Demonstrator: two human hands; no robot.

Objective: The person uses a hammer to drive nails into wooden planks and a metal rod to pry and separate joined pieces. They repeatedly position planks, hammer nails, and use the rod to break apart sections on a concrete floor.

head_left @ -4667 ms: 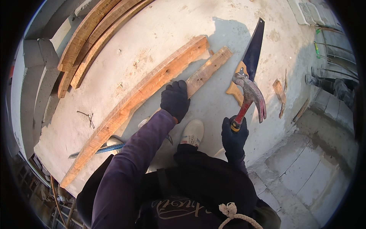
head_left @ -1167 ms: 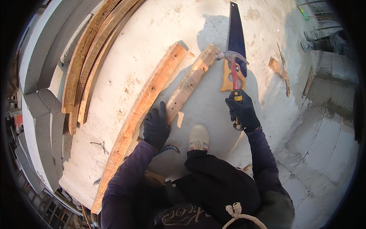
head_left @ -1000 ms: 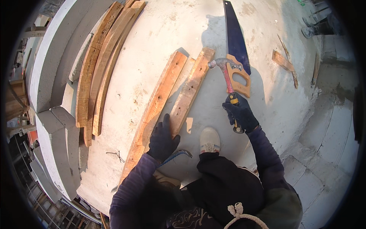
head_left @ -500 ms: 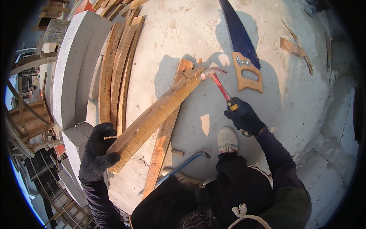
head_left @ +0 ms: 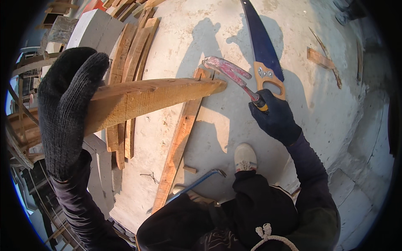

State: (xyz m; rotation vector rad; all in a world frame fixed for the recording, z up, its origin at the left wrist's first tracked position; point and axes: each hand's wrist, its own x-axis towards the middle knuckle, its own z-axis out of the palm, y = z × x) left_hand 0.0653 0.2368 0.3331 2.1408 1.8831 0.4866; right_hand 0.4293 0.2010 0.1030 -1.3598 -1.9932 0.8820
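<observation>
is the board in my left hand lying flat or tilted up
Tilted up: the board looks far larger at your left hand than at its other end. Whether that end touches anything, I cannot tell.

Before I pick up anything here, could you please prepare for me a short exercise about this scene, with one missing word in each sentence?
1. The right hand grips a ____ with a claw.
2. The wooden beam held above the floor is in the ____ hand.
3. The thin hooked bar lying near the shoes is coloured ____.
4. The tool lying with a toothed blade and a pale wooden handle is a ____.

Missing words: hammer; left; blue; saw.
</observation>
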